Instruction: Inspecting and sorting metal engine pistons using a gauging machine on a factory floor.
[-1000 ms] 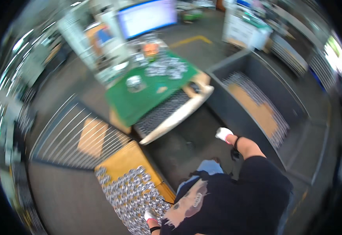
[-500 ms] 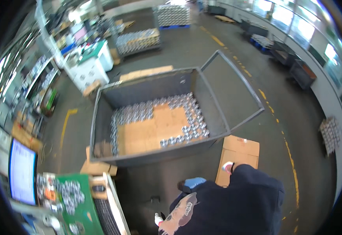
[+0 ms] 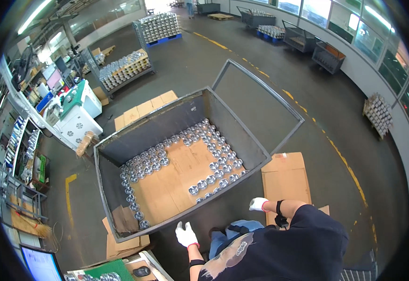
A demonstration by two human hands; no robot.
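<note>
While both gloved hands hang free, a big metal bin (image 3: 134, 143) stands on the floor.
Cardboard (image 3: 176, 180) covers its bottom, with shiny round parts (image 3: 213, 166) along the edges. Left hand (image 3: 186, 234) is open near the bin's front edge; right hand (image 3: 258, 203) is loosely curled, holding nothing.

White work gloves with pinkish cuffs on the left hand (image 3: 186, 233) and right hand (image 3: 258, 203), black printed tee, black wristband, blue jeans.

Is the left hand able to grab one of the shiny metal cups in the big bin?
Probably yes. The left hand hovers by the bin's near rim, the top is open, and metal cups sit just inside, though it must reach over the wall.
</note>
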